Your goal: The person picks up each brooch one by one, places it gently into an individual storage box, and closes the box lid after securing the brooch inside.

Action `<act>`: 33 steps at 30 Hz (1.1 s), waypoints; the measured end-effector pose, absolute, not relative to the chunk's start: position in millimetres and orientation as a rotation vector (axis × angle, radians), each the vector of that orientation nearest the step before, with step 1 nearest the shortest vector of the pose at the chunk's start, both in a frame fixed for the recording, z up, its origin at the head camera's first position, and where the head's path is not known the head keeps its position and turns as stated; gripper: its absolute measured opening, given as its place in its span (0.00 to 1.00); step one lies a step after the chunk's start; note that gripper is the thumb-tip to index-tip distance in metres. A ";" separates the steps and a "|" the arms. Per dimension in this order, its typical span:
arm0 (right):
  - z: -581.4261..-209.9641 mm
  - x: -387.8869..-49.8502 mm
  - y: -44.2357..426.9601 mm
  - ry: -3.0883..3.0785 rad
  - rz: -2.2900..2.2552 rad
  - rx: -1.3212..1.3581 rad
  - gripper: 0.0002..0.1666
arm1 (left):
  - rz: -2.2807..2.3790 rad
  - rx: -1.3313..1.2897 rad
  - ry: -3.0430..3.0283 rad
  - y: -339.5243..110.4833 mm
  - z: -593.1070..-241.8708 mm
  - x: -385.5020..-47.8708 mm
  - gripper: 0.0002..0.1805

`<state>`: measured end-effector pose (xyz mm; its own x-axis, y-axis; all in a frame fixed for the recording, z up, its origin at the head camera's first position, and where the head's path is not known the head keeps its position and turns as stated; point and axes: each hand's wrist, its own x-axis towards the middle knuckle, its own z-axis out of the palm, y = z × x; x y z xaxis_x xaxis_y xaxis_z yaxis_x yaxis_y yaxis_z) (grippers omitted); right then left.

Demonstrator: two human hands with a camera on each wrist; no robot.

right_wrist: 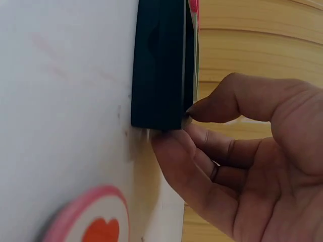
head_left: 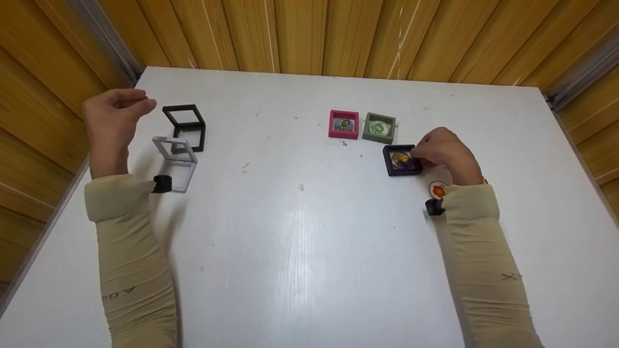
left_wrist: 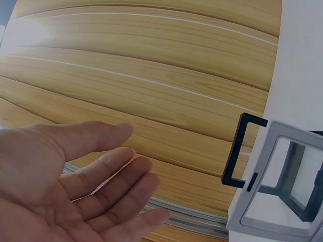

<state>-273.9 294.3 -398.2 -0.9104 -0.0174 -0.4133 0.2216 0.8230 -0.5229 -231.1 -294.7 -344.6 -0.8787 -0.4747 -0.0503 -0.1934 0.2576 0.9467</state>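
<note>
At the right, my right hand (head_left: 447, 152) pinches the near corner of a dark square display frame (head_left: 402, 160) between thumb and fingers. A colourful round badge shows inside that frame, which stays on the table. In the right wrist view the thumb touches its edge and the index finger its end. Close to the right wrist lies a loose round badge (right_wrist: 101, 222) with a pink rim and a red motif. My left hand (head_left: 113, 123) is raised at the left, fingers loosely extended and holding nothing. Beside it stand an open black display frame (head_left: 200, 130) and an open white display frame (head_left: 191, 171), both lids raised.
A pink frame (head_left: 344, 137) with a portrait inside and a green frame (head_left: 379, 140) with a pale round item lie behind the dark frame. The white table (head_left: 300, 241) ends at wood-patterned walls (head_left: 300, 36) at the back and sides.
</note>
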 end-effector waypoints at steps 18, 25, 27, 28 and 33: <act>-402.0 -278.6 322.7 2.614 -0.924 0.294 0.30 | -1.717 0.758 -2.495 -316.0 -354.6 -228.5 0.30; -406.4 -282.6 324.3 2.640 -0.956 0.365 0.31 | -1.715 0.708 -2.593 -320.7 -357.3 -224.8 0.32; -407.7 -283.9 324.9 2.649 -0.959 0.375 0.31 | -1.680 0.668 -2.678 -321.6 -357.5 -223.6 0.34; -408.0 -284.5 325.3 2.652 -0.961 0.381 0.31 | -1.655 0.639 -2.727 -321.9 -357.6 -223.1 0.35; -409.3 -288.0 326.8 2.677 -0.983 0.394 0.30 | -1.504 0.460 -2.930 -321.2 -357.0 -223.3 0.37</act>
<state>-288.0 326.8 -409.3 -0.9289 0.1615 -0.3333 0.3388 0.7342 -0.5884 -223.3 -321.2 -357.0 -0.9452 -0.1591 -0.2850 -0.3243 0.5564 0.7650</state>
